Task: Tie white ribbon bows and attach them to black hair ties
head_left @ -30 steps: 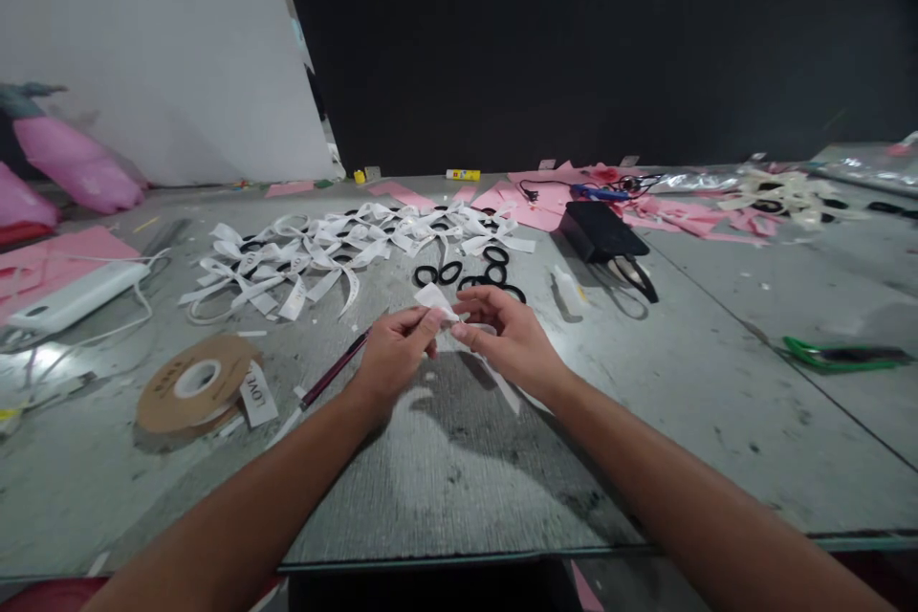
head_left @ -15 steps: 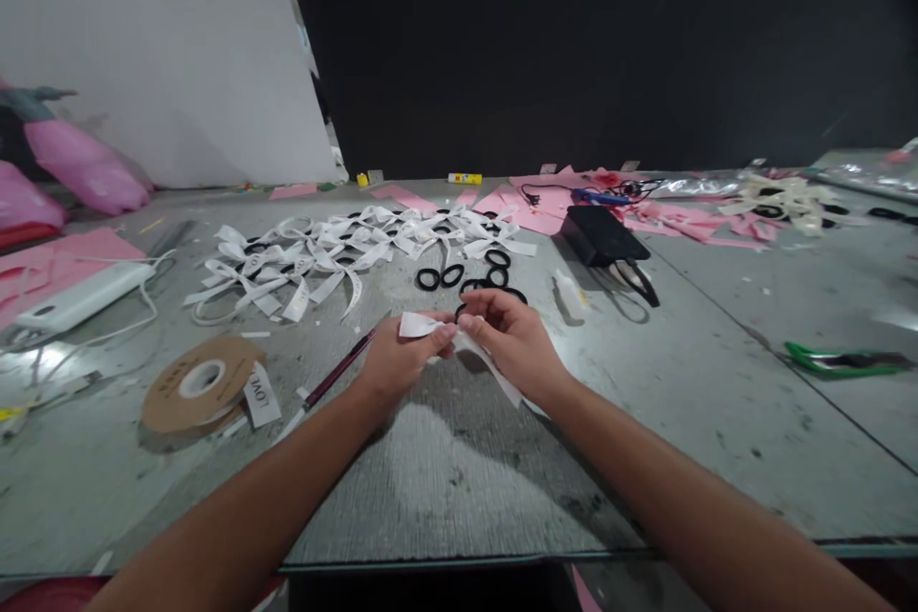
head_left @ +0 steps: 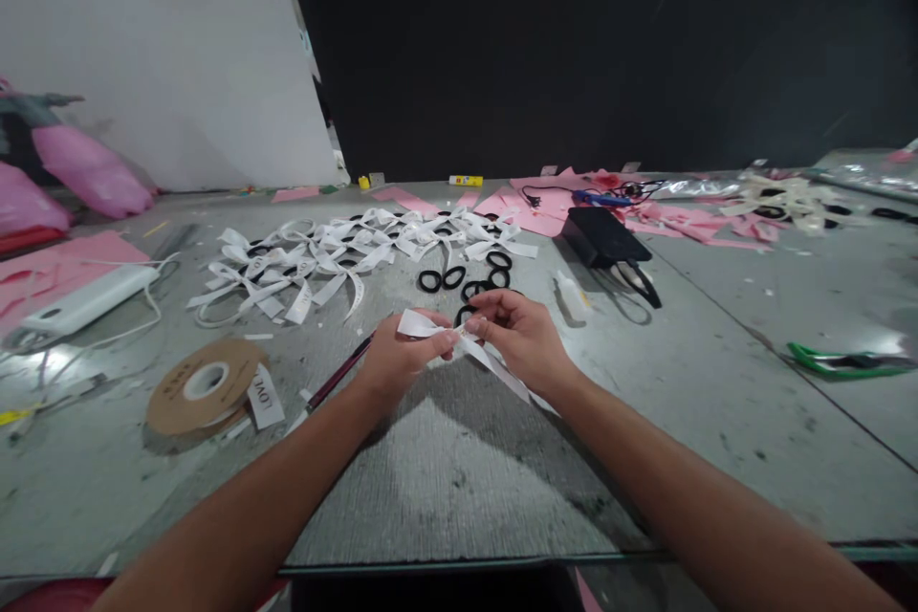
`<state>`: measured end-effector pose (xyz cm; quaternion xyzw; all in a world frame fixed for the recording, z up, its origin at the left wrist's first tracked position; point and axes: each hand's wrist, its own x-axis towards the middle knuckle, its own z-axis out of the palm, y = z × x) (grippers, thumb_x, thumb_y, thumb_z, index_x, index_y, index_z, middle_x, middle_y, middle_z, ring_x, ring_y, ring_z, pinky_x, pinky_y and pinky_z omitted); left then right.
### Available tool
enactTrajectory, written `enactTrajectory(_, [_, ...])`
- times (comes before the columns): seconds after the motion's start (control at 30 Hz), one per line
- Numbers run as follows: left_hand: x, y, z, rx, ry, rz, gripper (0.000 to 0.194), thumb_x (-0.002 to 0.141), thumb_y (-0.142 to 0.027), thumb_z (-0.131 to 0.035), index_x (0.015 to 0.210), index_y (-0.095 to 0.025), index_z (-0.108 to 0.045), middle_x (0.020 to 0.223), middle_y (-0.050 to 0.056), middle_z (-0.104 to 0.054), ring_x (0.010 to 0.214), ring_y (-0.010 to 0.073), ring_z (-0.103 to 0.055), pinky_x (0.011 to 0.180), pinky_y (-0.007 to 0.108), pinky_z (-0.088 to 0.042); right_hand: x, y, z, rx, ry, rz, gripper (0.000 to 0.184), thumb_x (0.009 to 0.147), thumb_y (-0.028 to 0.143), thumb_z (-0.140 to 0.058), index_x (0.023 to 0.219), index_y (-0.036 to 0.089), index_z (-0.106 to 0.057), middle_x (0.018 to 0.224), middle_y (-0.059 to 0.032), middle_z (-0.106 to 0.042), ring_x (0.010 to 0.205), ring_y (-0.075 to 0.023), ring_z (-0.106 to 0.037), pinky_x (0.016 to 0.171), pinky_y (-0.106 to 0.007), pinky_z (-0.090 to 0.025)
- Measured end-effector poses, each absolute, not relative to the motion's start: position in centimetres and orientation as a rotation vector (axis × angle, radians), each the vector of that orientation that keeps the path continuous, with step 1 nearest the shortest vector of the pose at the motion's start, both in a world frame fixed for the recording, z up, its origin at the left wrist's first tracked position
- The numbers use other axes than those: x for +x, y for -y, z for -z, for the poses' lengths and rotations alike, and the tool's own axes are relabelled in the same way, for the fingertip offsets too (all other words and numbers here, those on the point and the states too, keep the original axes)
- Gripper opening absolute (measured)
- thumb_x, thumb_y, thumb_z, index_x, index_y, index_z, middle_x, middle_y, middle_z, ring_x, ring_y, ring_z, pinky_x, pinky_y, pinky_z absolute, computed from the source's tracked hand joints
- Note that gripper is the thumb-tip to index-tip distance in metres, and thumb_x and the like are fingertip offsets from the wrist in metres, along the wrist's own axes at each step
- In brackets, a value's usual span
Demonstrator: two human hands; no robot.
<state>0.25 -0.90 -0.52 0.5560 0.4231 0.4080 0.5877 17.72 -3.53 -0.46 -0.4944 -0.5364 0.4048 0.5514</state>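
Note:
A white ribbon [head_left: 502, 377] is pinched between both of my hands over the near middle of the table. My left hand [head_left: 398, 361] is closed on it with thumb and fingers, and a short end sticks out above the thumb. Closed on the ribbon beside a black hair tie [head_left: 463, 316], my right hand [head_left: 527, 344] lets a longer tail hang below. The fingertips partly hide where ribbon and hair tie meet. Several loose black hair ties [head_left: 452, 277] lie just beyond. Left of my left hand are a slim dark red pen-like tool [head_left: 342, 371] and a cardboard ribbon spool [head_left: 168, 397].
Many white ribbon bows on hair ties [head_left: 316, 263] are spread behind my hands. A small white bottle [head_left: 572, 296] and a black box with a cable [head_left: 602, 239] stand to the right. Green-handled snips [head_left: 846, 363] lie far right; a white corded device [head_left: 93, 296] lies left.
My right hand has shifted slightly right, and the fingertips of both hands are a little farther apart. More of the ribbon and the hair tie shows between them.

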Motion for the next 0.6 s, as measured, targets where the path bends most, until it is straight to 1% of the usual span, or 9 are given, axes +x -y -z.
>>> enactTrajectory(0.07, [0.26,0.97,0.32,1.314,-1.000,-0.943,0.028,0.065,-0.033,-0.082,0.083,-0.014,-0.069,0.058,0.001,-0.066,0.058,0.0143,-0.059,0.062,0.027,-0.043,17.76,3.49,0.49,-1.177,1.285,-0.890,0.026,0.074,0.034,-0.072,0.093,0.018,-0.064,0.072,-0.0020,-0.070,0.065,-0.0152,-0.064,0.063,-0.031,-0.052])
enactTrajectory(0.2, [0.28,1.07,0.01,1.303,-0.978,-0.955,0.029,0.064,-0.034,-0.082,0.080,-0.014,-0.070,0.057,0.001,-0.065,0.057,0.0137,-0.057,0.062,0.027,-0.042,17.64,3.76,0.26,-1.173,1.331,-0.817,0.020,0.080,0.032,-0.065,0.095,0.019,-0.065,0.083,-0.0054,-0.074,0.076,-0.0187,-0.069,0.070,-0.034,-0.054])
enactTrajectory(0.3, [0.20,1.02,0.18,1.276,-0.958,-0.946,0.029,0.064,-0.034,-0.083,0.081,-0.014,-0.069,0.058,0.001,-0.066,0.057,0.0132,-0.057,0.062,0.027,-0.042,17.54,3.88,0.11,-1.165,1.344,-0.818,0.022,0.084,0.034,-0.062,0.100,0.019,-0.063,0.084,-0.0052,-0.072,0.075,-0.0178,-0.068,0.069,-0.032,-0.053])
enactTrajectory(0.37, [0.12,0.94,0.39,1.264,-0.949,-0.938,0.029,0.065,-0.033,-0.083,0.082,-0.014,-0.069,0.059,0.001,-0.066,0.057,0.0130,-0.058,0.062,0.026,-0.042,17.53,3.81,0.13,-1.146,1.360,-0.850,0.030,0.081,0.036,-0.066,0.105,0.019,-0.061,0.082,-0.0038,-0.070,0.074,-0.0167,-0.065,0.066,-0.031,-0.051])
enactTrajectory(0.43, [0.06,0.90,0.52,1.255,-0.936,-0.929,0.029,0.065,-0.033,-0.082,0.083,-0.014,-0.069,0.060,0.001,-0.067,0.059,0.0131,-0.059,0.063,0.026,-0.042,17.57,3.66,0.24,-1.139,1.370,-0.896,0.037,0.076,0.037,-0.073,0.105,0.018,-0.061,0.079,-0.0015,-0.066,0.070,-0.0151,-0.062,0.063,-0.029,-0.049])
enactTrajectory(0.5, [0.05,0.93,0.46,1.253,-0.921,-0.929,0.029,0.065,-0.033,-0.083,0.082,-0.014,-0.069,0.060,0.001,-0.066,0.059,0.0127,-0.058,0.063,0.026,-0.042,17.63,3.52,0.40,-1.155,1.359,-0.929,0.037,0.072,0.036,-0.076,0.101,0.019,-0.061,0.073,0.0008,-0.063,0.065,-0.0140,-0.059,0.060,-0.028,-0.047])
enactTrajectory(0.6, [0.08,1.05,0.10,1.273,-0.917,-0.917,0.027,0.065,-0.034,-0.083,0.078,-0.015,-0.070,0.059,0.001,-0.066,0.057,0.0117,-0.057,0.060,0.025,-0.041,17.64,3.48,0.51,-1.194,1.324,-0.898,0.031,0.072,0.034,-0.075,0.095,0.019,-0.061,0.069,0.0018,-0.061,0.063,-0.0141,-0.057,0.059,-0.029,-0.045])
